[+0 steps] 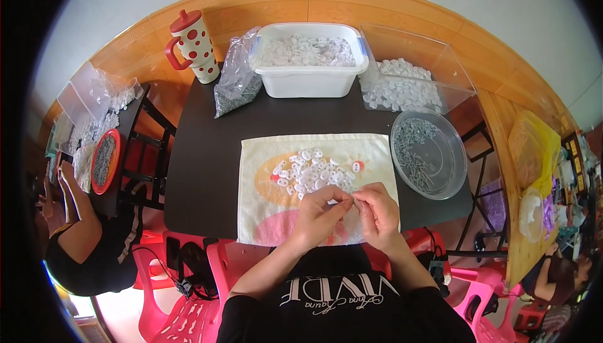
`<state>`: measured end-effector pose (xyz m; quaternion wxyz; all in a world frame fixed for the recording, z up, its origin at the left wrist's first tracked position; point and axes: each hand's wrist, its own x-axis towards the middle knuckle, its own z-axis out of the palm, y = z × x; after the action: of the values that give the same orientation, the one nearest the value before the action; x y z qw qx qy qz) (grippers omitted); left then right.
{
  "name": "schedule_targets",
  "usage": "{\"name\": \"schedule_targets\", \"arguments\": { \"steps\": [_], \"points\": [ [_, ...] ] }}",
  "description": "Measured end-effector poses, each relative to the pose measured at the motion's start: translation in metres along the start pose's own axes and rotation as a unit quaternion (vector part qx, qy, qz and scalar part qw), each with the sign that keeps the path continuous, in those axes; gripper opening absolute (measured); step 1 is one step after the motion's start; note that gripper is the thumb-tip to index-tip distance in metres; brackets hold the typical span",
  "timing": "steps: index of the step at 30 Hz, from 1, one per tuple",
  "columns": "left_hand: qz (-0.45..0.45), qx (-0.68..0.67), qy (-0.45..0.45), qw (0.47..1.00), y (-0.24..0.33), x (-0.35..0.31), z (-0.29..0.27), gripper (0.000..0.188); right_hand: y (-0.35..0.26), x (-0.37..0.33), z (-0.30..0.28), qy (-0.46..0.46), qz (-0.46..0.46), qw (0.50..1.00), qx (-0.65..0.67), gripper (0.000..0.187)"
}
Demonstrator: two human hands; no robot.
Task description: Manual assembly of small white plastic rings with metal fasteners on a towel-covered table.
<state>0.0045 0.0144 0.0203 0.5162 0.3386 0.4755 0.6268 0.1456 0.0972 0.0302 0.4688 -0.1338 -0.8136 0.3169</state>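
A heap of small white plastic pieces, some showing two holes, lies on a cream patterned towel in front of me. Just at the near right edge of this heap, my left hand is closed, with thumb and forefinger pinched together. My right hand is pinched too, its fingertips meeting those of the left. Whatever sits between the fingertips is too small and covered to make out. To the right of the towel stands a round clear tub holding grey screws.
At the back of the dark table stand a spotted tumbler, a plastic bag of grey bits, a white tub and a clear box with white pieces. A co-worker sits at the left beside a red tray.
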Motion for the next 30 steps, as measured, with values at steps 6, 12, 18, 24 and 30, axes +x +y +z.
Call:
{"name": "schedule_targets", "arguments": {
  "steps": [6,12,18,24,30],
  "points": [
    [0.174,0.214,0.005,0.961,-0.003,0.002,0.004,0.006,-0.004,-0.001,0.000,0.016,0.154,0.986,0.063,0.026],
    [0.276,0.340,0.026,0.899,0.002,-0.001,0.013,0.016,0.000,-0.004,0.003,0.003,0.139,0.990,0.017,0.028],
    [0.360,0.439,0.019,0.823,0.001,0.003,0.017,0.018,0.008,-0.011,-0.001,0.005,0.223,0.968,0.113,0.027],
    [0.365,0.441,0.012,0.820,0.005,0.000,0.014,0.014,0.012,-0.013,-0.002,-0.013,0.316,0.921,0.228,0.022],
    [0.161,0.223,0.028,0.961,-0.005,0.002,-0.005,0.005,-0.001,-0.005,-0.001,0.001,0.169,0.970,0.176,0.035]
  ]
}}
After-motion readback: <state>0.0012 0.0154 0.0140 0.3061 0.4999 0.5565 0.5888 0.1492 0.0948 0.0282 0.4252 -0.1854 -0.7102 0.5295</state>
